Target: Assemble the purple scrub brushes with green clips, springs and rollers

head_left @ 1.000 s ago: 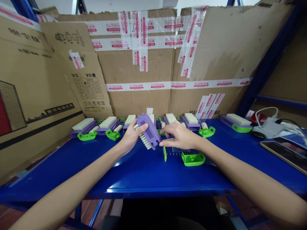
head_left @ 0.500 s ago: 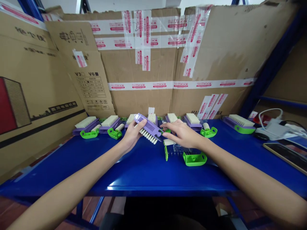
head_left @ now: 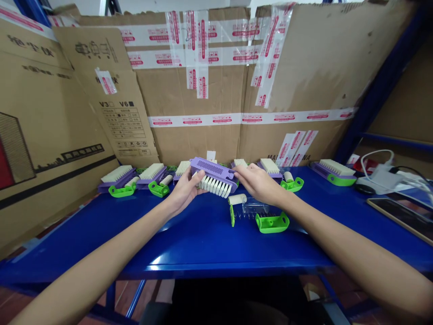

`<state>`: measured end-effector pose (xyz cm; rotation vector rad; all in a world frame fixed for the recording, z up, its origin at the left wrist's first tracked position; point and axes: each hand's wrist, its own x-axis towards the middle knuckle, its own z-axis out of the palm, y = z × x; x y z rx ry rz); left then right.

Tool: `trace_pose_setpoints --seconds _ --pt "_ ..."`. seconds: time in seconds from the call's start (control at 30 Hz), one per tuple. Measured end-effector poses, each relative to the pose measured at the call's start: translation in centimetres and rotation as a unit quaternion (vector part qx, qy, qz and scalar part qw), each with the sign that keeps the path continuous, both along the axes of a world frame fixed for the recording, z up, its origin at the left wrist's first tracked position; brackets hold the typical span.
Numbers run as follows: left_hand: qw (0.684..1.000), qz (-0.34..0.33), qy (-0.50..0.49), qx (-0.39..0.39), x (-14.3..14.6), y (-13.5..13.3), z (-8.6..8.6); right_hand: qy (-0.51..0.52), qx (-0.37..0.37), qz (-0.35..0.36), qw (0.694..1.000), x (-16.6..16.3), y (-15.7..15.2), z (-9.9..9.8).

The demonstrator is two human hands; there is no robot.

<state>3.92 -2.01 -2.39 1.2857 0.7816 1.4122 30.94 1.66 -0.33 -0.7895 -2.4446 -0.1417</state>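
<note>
My left hand (head_left: pixel 185 193) is closed round one end of a purple brush (head_left: pixel 213 168) with cream bristles, held above the table with the bristles facing down and toward me. My right hand (head_left: pixel 260 183) is at the brush's other end, beside its notch, with thumb and fingers pinched together. Whatever small thing may be between those fingertips is hidden. Below the right hand lie a cream roller (head_left: pixel 237 199), a clear plastic piece (head_left: pixel 255 206), a small upright green end piece (head_left: pixel 232 215) and a larger green end cap (head_left: pixel 272 223).
Along the back of the blue table (head_left: pixel 189 243) stand several purple brushes, one at the left (head_left: pixel 117 174), some with green caps (head_left: pixel 122 190) beside them. At the right are a brush with its green cap (head_left: pixel 333 171), a white power strip (head_left: pixel 384 178) with cables and a phone (head_left: pixel 401 216). Cardboard (head_left: pixel 196 140) walls the back.
The brush has turned more level, its right end rising and its bristles showing more. My right hand's fingers, spread before, have come together at the brush's notched end.
</note>
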Motion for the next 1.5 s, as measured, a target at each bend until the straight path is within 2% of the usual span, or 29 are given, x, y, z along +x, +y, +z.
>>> trace_pose_setpoints --seconds 0.2,0.37,0.67,0.87,1.0,1.1,1.33,1.5 --pt "1.0 -0.013 0.021 -0.01 0.1 -0.5 0.2 0.056 -0.063 0.0 0.996 0.0 0.4 -0.1" --pt "0.999 0.008 0.03 -0.017 0.4 -0.6 0.6 0.119 -0.154 0.025 0.981 0.0 0.2 0.1" --pt "0.998 0.061 0.031 0.001 0.2 -0.4 0.9 0.181 -0.224 0.071 0.955 -0.5 0.2 0.0" --pt "0.997 0.068 -0.026 -0.012 0.2 -0.5 1.1 0.174 -0.294 0.104 0.934 -0.6 0.0 0.3" --pt "0.999 0.03 -0.026 -0.019 0.1 -0.3 1.1 0.163 -0.361 0.14 0.908 -0.7 0.0 0.1" --pt "0.999 0.012 -0.022 -0.033 0.0 -0.3 1.0 0.144 -0.377 0.147 0.903 -0.7 -0.1 0.1" --pt "0.998 0.035 -0.03 -0.03 0.0 -0.3 1.0 0.076 -0.381 0.135 0.912 0.4 0.0 1.2" --pt "0.998 0.05 -0.038 -0.024 -0.1 0.0 1.0 0.049 -0.443 0.151 0.882 1.6 0.2 2.5"
